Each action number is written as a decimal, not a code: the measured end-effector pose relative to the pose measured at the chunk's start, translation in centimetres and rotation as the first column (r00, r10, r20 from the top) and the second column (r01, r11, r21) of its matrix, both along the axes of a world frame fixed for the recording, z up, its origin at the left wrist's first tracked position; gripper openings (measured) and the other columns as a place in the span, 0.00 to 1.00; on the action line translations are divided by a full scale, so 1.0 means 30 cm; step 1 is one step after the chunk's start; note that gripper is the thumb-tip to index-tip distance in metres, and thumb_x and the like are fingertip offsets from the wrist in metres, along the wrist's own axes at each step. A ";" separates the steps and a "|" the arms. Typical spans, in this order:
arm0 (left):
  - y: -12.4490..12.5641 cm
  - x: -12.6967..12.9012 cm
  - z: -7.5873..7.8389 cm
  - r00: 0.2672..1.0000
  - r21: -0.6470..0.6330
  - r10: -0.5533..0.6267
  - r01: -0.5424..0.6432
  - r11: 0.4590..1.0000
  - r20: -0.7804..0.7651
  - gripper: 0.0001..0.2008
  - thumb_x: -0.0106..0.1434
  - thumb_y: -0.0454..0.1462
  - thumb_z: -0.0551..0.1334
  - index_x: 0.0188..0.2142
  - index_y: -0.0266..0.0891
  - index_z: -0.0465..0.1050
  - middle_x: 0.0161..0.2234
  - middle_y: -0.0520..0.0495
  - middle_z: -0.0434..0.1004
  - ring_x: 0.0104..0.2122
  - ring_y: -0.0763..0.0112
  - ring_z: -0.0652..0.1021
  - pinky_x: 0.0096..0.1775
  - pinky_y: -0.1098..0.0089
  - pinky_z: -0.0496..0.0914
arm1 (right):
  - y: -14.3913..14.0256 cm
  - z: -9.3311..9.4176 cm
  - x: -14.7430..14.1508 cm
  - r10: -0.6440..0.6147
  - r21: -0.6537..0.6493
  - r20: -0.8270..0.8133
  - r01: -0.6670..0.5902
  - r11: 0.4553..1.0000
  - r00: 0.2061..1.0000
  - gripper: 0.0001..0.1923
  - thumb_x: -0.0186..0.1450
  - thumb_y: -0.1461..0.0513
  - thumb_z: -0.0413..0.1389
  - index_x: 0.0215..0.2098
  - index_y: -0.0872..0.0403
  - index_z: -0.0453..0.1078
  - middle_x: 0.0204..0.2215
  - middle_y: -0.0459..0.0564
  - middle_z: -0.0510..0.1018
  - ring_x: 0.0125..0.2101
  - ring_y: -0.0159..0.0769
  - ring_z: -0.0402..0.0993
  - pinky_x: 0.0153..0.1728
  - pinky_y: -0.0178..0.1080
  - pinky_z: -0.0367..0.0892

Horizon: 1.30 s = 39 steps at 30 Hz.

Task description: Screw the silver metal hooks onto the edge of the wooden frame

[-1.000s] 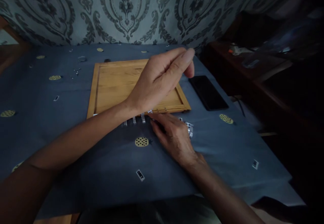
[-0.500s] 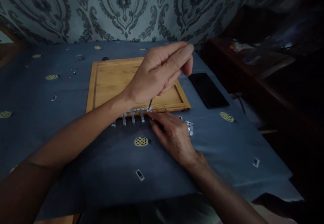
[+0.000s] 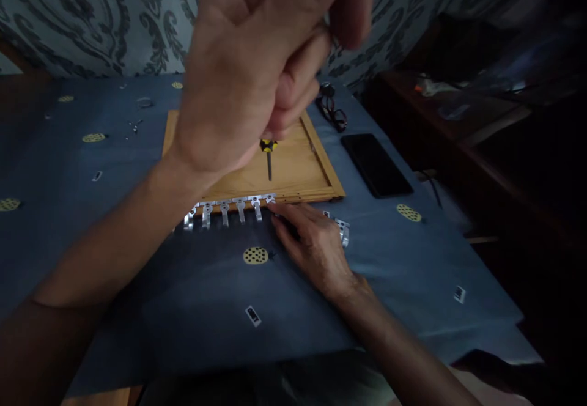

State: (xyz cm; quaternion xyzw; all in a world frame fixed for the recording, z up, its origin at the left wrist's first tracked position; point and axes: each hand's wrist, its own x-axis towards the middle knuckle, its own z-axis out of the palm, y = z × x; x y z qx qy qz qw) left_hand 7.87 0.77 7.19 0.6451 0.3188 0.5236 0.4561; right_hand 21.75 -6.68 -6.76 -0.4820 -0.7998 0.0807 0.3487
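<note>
We seem to be in a home: a blue, yellow-pineapple-printed fabric tablecloth [image 3: 183, 314] spreads before us, and a pale grey backdrop [image 3: 68, 18] with dark, ornate damask medallions rises behind.

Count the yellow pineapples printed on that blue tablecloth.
6 visible: a front pineapple, a right pineapple near the phone, a left-edge pineapple, a middle-left pineapple, a back-left pineapple, and a far pineapple appearing beside the left hand. The left arm may hide more.
</note>
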 end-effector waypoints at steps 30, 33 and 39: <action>0.074 0.023 -0.113 0.948 0.112 -0.314 0.307 0.945 0.048 0.20 0.68 0.45 0.60 0.23 0.38 0.64 0.13 0.61 0.51 0.13 0.85 0.56 0.17 0.76 0.52 | 0.001 0.009 0.001 0.044 0.095 0.011 -0.045 0.994 0.999 0.10 0.69 0.67 0.55 0.48 0.54 0.74 0.40 0.51 0.85 0.38 0.39 0.82 0.39 0.40 0.77; 0.074 0.023 -0.120 0.939 0.140 -0.339 0.328 0.934 0.060 0.20 0.69 0.46 0.59 0.24 0.38 0.66 0.13 0.60 0.53 0.13 0.84 0.57 0.17 0.76 0.53 | 0.000 0.014 0.002 0.047 0.088 0.015 -0.049 0.995 0.999 0.11 0.69 0.67 0.54 0.48 0.54 0.73 0.40 0.51 0.85 0.38 0.39 0.82 0.39 0.40 0.77; 0.048 0.017 -0.088 0.949 0.173 -0.315 0.307 0.936 0.023 0.18 0.70 0.39 0.55 0.23 0.37 0.66 0.13 0.61 0.53 0.12 0.86 0.56 0.16 0.79 0.52 | -0.005 0.015 0.003 0.043 0.090 0.058 -0.048 0.995 0.997 0.12 0.70 0.67 0.53 0.49 0.54 0.73 0.40 0.52 0.85 0.38 0.39 0.82 0.39 0.41 0.77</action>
